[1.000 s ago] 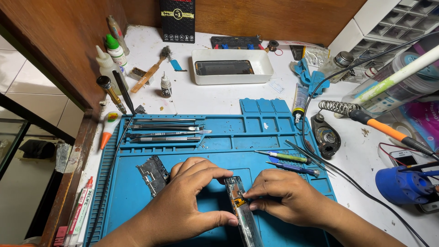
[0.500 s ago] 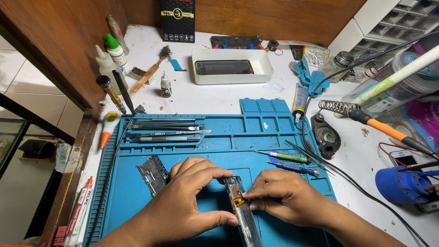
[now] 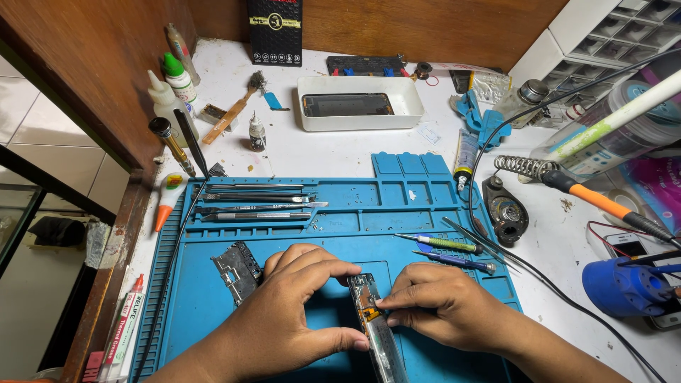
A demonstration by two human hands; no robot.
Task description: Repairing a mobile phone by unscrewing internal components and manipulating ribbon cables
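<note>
Head view of a repair bench. We brace a narrow phone frame (image 3: 374, 328), stood on its long edge, on the blue silicone work mat (image 3: 425, 206), near the mat's front edge and between our two hands. Our left hand (image 3: 294, 312) curls around the frame from the left, thumb low against its side and fingertips over its upper end, so the fingers are closed on the frame. Our right hand (image 3: 443, 312) meets it from the right, thumb and forefinger pinched at a small orange-brown part (image 3: 369, 311) set in the frame's upper half; whether they grip that part or merely press on it we cannot tell. For this step we judge that the left hand should supply all the steadiness while the right works with light, even pressure, since a thin flex of this sort would likely crease or tear under a twist. A loose circuit board (image 3: 237, 268) lies on the mat just left of the left hand, and two small screwdrivers (image 3: 443, 245) rest beyond the right hand. Tweezers and spudgers (image 3: 252, 206) fill the mat's upper slots; a white tray (image 3: 358, 117) behind holds a phone.
</note>
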